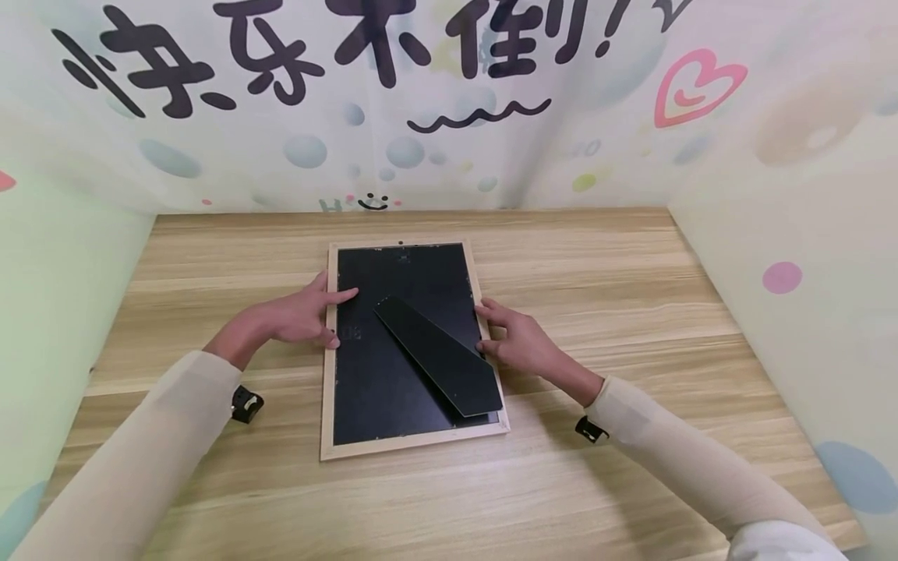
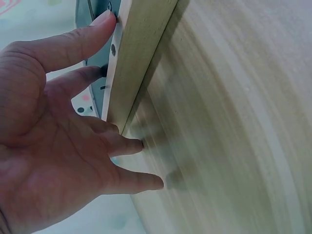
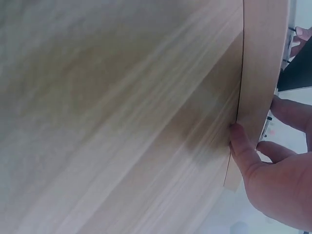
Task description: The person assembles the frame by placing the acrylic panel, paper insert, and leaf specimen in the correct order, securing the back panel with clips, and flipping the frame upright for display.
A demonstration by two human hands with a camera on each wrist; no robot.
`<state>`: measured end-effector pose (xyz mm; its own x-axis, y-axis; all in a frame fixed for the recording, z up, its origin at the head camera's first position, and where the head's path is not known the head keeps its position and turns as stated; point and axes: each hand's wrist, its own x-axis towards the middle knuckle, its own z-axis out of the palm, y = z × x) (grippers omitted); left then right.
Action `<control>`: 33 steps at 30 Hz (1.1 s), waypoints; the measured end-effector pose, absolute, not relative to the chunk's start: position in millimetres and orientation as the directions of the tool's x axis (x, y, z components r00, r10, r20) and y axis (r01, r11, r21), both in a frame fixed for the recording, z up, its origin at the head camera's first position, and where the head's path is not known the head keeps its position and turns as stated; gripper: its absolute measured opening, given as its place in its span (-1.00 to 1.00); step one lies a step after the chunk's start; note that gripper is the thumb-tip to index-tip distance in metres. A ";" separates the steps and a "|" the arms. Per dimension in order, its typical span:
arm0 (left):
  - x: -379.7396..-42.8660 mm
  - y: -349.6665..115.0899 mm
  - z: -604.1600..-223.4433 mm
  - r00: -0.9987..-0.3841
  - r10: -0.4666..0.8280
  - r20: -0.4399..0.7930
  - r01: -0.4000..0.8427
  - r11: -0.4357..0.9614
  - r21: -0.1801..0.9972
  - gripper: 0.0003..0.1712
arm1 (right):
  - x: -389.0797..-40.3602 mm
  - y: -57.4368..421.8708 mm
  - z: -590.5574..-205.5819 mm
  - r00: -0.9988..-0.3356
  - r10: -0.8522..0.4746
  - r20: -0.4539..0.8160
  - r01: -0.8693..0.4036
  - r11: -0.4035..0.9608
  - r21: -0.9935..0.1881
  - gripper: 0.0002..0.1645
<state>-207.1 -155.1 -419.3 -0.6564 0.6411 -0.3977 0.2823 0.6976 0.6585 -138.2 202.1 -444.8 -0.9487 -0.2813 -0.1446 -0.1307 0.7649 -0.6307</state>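
A picture frame [image 1: 327,405] with a pale wooden rim lies back side up on the wooden table. Its black backing board [image 1: 379,389] faces up, with a black easel stand [image 1: 442,354] slanting across it toward the lower right corner. At the frame's left edge is my left hand [image 1: 288,315], fingers spread, with thumb and index fingertips on the rim and board edge; other fingers reach down toward the table in the left wrist view. My right hand [image 1: 522,339] rests against the right edge, with fingertips on the rim's top and one at its side [image 3: 261,58].
Bare wood-grain tabletop [image 1: 603,273] surrounds the frame. A white printed backdrop [image 1: 281,179] rises behind the table, with pale side panels at left [image 1: 63,257] and right [image 1: 793,218]. Small black devices hang at the left wrist [image 1: 247,403] and right wrist [image 1: 591,429].
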 end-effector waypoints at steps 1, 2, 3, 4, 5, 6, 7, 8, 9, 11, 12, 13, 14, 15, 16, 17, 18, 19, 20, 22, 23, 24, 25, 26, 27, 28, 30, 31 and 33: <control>-206.9 -155.0 -418.9 -0.656 0.642 -0.397 0.282 0.697 0.659 -0.02 | -138.5 202.1 -444.9 -0.947 -0.285 -0.146 -0.134 0.767 -0.627 -0.23; -206.7 -155.1 -418.8 -0.655 0.643 -0.397 0.285 0.697 0.658 -0.02 | -138.6 202.2 -444.8 -0.946 -0.288 -0.147 -0.137 0.769 -0.624 -0.23; -206.5 -155.2 -418.8 -0.654 0.643 -0.398 0.283 0.696 0.660 -0.02 | -138.8 202.2 -444.9 -0.946 -0.288 -0.148 -0.138 0.773 -0.619 -0.23; -206.4 -155.3 -419.0 -0.653 0.643 -0.399 0.281 0.696 0.661 -0.02 | -138.8 202.3 -445.0 -0.946 -0.290 -0.147 -0.142 0.775 -0.615 -0.23; -206.4 -155.4 -419.3 -0.653 0.643 -0.401 0.281 0.697 0.660 -0.02 | -138.7 202.3 -445.0 -0.946 -0.290 -0.148 -0.143 0.778 -0.612 -0.22; -206.3 -155.2 -419.7 -0.654 0.642 -0.401 0.281 0.698 0.659 -0.03 | -138.4 202.5 -445.0 -0.946 -0.289 -0.148 -0.143 0.780 -0.609 -0.22; -206.2 -154.9 -420.0 -0.656 0.640 -0.400 0.285 0.701 0.654 -0.02 | -138.2 202.6 -444.9 -0.946 -0.288 -0.147 -0.144 0.781 -0.608 -0.22; -206.1 -154.3 -420.4 -0.660 0.632 -0.406 0.279 0.708 0.648 -0.02 | -137.9 202.8 -444.5 -0.947 -0.286 -0.148 -0.141 0.781 -0.609 -0.22; -205.9 -153.4 -420.7 -0.666 0.624 -0.408 0.277 0.715 0.642 -0.02 | -137.5 202.9 -444.3 -0.947 -0.284 -0.148 -0.139 0.781 -0.609 -0.22; -204.9 -150.5 -421.1 -0.684 0.603 -0.410 0.274 0.733 0.622 -0.01 | -136.7 203.3 -443.6 -0.948 -0.282 -0.147 -0.136 0.778 -0.614 -0.22; -204.4 -149.2 -421.4 -0.696 0.589 -0.412 0.270 0.745 0.610 0.00 | -136.4 203.6 -444.0 -0.949 -0.281 -0.145 -0.137 0.777 -0.614 -0.22; -203.6 -147.8 -421.4 -0.708 0.574 -0.412 0.267 0.757 0.596 0.00 | -136.2 204.0 -444.7 -0.949 -0.283 -0.143 -0.139 0.776 -0.615 -0.23; -202.8 -146.3 -421.9 -0.720 0.555 -0.416 0.258 0.770 0.583 0.00 | -136.2 204.3 -445.5 -0.948 -0.285 -0.141 -0.142 0.777 -0.613 -0.23; -202.1 -145.1 -422.2 -0.732 0.540 -0.416 0.250 0.780 0.573 0.01 | -136.0 204.4 -445.5 -0.948 -0.286 -0.138 -0.145 0.777 -0.613 -0.23; -201.2 -143.8 -422.5 -0.742 0.521 -0.422 0.236 0.792 0.563 0.00 | -135.9 204.5 -445.8 -0.948 -0.287 -0.137 -0.147 0.776 -0.613 -0.23; -200.5 -143.0 -422.6 -0.750 0.505 -0.427 0.225 0.801 0.554 0.00 | -135.9 204.5 -445.9 -0.948 -0.288 -0.136 -0.148 0.776 -0.613 -0.23; -199.9 -142.2 -423.1 -0.758 0.490 -0.431 0.213 0.810 0.547 0.00 | -135.9 204.4 -445.9 -0.948 -0.289 -0.136 -0.148 0.775 -0.614 -0.23; -199.4 -141.6 -423.4 -0.764 0.476 -0.436 0.200 0.817 0.541 0.00 | -135.9 204.2 -445.3 -0.947 -0.290 -0.136 -0.149 0.774 -0.615 -0.23; -199.1 -141.2 -423.9 -0.768 0.462 -0.444 0.185 0.823 0.537 -0.01 | -136.0 203.9 -444.7 -0.948 -0.290 -0.135 -0.149 0.774 -0.616 -0.23; -198.8 -140.8 -424.5 -0.774 0.444 -0.451 0.168 0.831 0.531 -0.02 | -136.3 203.6 -443.7 -0.947 -0.289 -0.138 -0.146 0.773 -0.618 -0.23; -198.8 -140.7 -424.9 -0.776 0.440 -0.451 0.164 0.832 0.530 -0.01 | -136.6 203.7 -443.1 -0.947 -0.291 -0.138 -0.148 0.773 -0.616 -0.23; -198.7 -140.7 -425.3 -0.778 0.436 -0.452 0.159 0.834 0.529 -0.02 | -137.1 203.8 -442.6 -0.946 -0.294 -0.138 -0.151 0.774 -0.614 -0.23; -198.8 -141.1 -425.5 -0.780 0.433 -0.452 0.158 0.835 0.527 -0.02 | -137.8 203.9 -442.2 -0.944 -0.296 -0.142 -0.151 0.774 -0.614 -0.23; -198.9 -141.5 -425.9 -0.780 0.432 -0.452 0.158 0.836 0.526 -0.02 | -138.5 204.1 -441.8 -0.943 -0.297 -0.146 -0.149 0.775 -0.614 -0.23; -198.9 -141.9 -426.2 -0.782 0.430 -0.452 0.156 0.836 0.527 -0.02 | -139.5 204.4 -441.6 -0.942 -0.301 -0.147 -0.152 0.775 -0.613 -0.24; -198.8 -142.1 -426.1 -0.781 0.430 -0.452 0.155 0.835 0.528 -0.02 | -140.8 204.8 -441.3 -0.942 -0.301 -0.150 -0.149 0.773 -0.616 -0.26; -198.6 -142.8 -426.2 -0.781 0.432 -0.452 0.156 0.834 0.528 -0.02 | -143.6 206.2 -441.1 -0.941 -0.300 -0.156 -0.143 0.772 -0.619 -0.30; -198.4 -143.2 -426.0 -0.779 0.433 -0.453 0.157 0.835 0.528 -0.01 | -145.1 207.0 -441.1 -0.941 -0.298 -0.160 -0.138 0.771 -0.622 -0.32; -198.0 -143.5 -425.7 -0.777 0.435 -0.456 0.157 0.834 0.529 -0.01 | -148.3 209.1 -441.4 -0.940 -0.298 -0.165 -0.136 0.772 -0.621 -0.36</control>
<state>-198.0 -143.5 -425.7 -0.7765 0.4350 -0.4558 0.1569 0.8341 0.5288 -148.3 209.1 -441.4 -0.9403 -0.2977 -0.1648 -0.1356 0.7720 -0.6209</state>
